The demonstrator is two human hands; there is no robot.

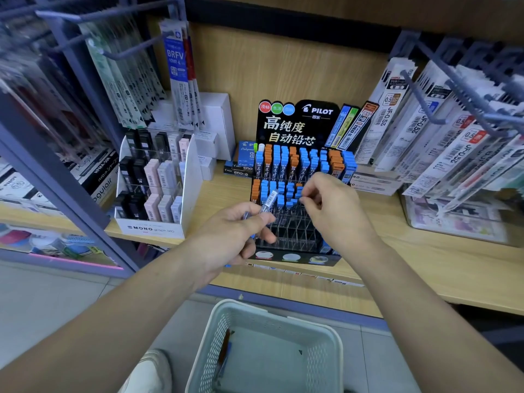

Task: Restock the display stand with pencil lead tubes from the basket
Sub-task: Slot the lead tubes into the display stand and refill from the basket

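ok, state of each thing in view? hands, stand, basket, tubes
left hand: grips a blue-capped lead tube.
right hand: fingers curled at the stand's middle row, grip unclear.
display stand: back rows filled, front slots empty.
basket: nearly empty.
leftover tubes: lying by the basket's left wall.

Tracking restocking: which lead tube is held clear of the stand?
The barcode-labelled blue tube sticking up from the left hand; the slotted ones stand upright in the stand.

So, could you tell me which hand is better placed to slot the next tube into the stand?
Probably the right hand: it hovers over the display stand beside its empty front slots, while the left hand grips the spare lead tubes and could simply offer them.
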